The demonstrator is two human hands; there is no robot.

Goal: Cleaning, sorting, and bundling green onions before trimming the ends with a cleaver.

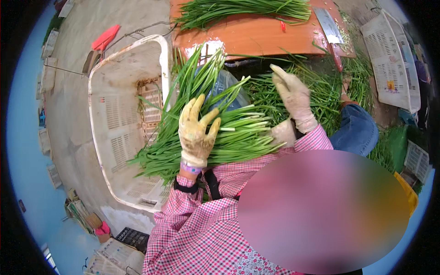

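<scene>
My left hand, in a soiled cream glove, rests on a bundle of green chives lying across my lap, fingers spread. Upright stems lean at the top of this pile, beside a blue plastic bag. My right hand, also gloved, is raised to the right of the bundle, its fingers stretched out with nothing visible in them. Loose leaves lie heaped behind it.
An orange board holds more chives and a red-handled knife. A white crate stands at left, another at right. A red dustpan lies behind. A jean-clad leg is at right.
</scene>
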